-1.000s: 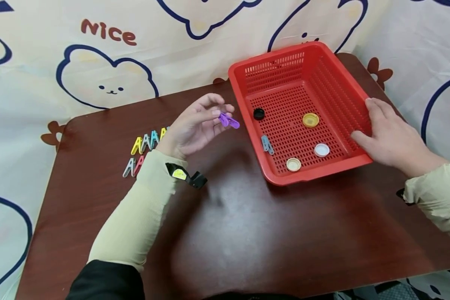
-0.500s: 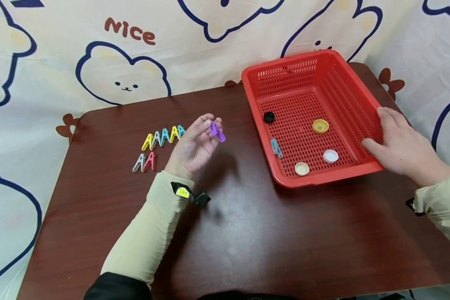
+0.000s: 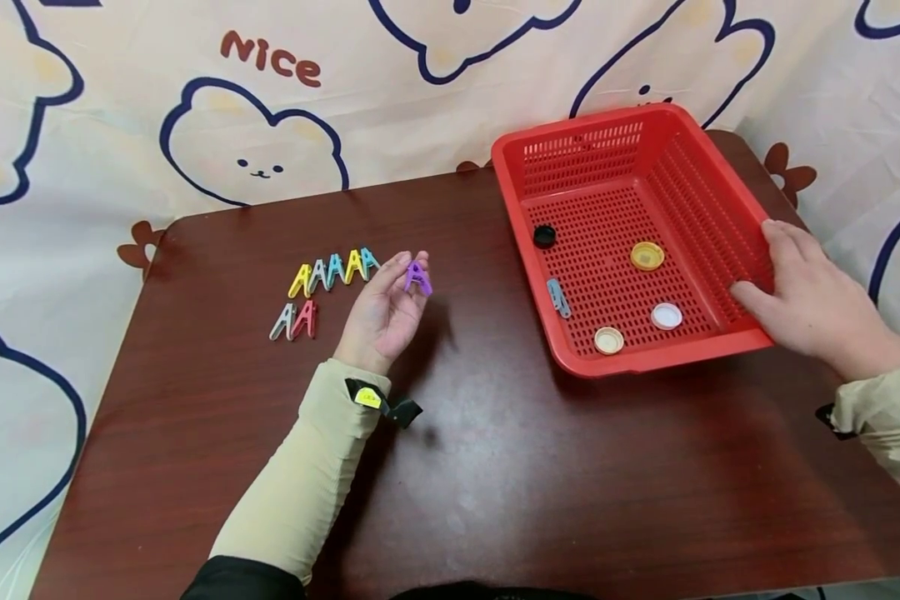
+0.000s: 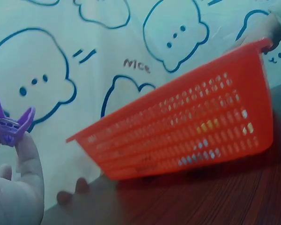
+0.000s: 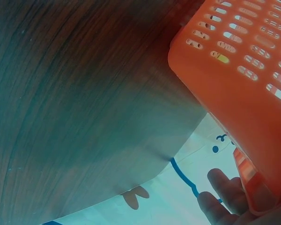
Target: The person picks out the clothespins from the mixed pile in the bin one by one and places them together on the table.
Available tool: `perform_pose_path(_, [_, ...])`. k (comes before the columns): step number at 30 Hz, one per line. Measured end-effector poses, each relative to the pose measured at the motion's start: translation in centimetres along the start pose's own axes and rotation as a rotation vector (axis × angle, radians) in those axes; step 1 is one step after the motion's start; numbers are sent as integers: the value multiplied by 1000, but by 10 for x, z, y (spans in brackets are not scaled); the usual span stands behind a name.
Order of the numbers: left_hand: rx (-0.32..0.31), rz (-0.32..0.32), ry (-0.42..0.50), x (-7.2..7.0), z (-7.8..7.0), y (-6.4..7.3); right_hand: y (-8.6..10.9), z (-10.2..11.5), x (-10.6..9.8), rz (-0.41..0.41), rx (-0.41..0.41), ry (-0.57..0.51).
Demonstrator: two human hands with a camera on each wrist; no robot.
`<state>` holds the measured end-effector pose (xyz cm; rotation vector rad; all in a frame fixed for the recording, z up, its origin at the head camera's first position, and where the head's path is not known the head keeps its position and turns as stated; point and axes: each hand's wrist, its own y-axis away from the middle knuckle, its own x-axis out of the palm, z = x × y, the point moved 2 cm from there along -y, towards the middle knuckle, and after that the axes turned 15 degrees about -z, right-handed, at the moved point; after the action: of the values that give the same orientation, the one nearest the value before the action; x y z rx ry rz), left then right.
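Observation:
My left hand [image 3: 384, 321] pinches a purple clothespin [image 3: 418, 278] at its fingertips, above the table and to the left of the basket. In the left wrist view, the purple clothespin [image 4: 11, 124] stands with its two handles spread upward. My right hand [image 3: 821, 296] grips the right rim of a red plastic basket [image 3: 570, 360], its thumb over the inner side. Just left of my left hand, several clothespins stand in a back row, from a yellow clothespin [image 3: 300, 281] to a blue clothespin [image 3: 369, 260]. In front of them are a grey clothespin [image 3: 282, 322] and a pink clothespin [image 3: 305, 319].
Inside the basket lie a black cap [image 3: 544, 237], a yellow cap [image 3: 647, 256], a white cap [image 3: 667, 316], a cream cap [image 3: 609, 340] and a blue-grey clothespin [image 3: 558, 298]. A printed cloth [image 3: 420, 125] hangs behind the brown table [image 3: 495, 483].
My left hand has drawn leftward, away from the basket and toward the clothespin rows, and the purple clothespin has turned upright. My right hand has stayed on the basket rim. The head view has shifted slightly.

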<state>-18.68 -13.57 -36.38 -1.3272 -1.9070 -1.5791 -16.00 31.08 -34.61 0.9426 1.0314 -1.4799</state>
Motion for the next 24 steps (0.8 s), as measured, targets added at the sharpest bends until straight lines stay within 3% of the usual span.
perform_pose_path(5, [-5,-24,49,-12,-11,-4,1,2,-1,-11,-12,9])
perform_pose_path(10, [19,-4,23,-18,-23,-5,1,4,-3,-10,-11,3])
perform_pose_path(13, [89,12,-42,-22,-37,-4,1,6,-3,-9,-12,-3])
perform_pose_path(18, [240,15,-157,-32,-73,-1,-1,4,-3,-12,-12,-3])
perform_pose_path(24, [287,-33,-226,-52,-103,3,1,0,0,4,-5,-15])
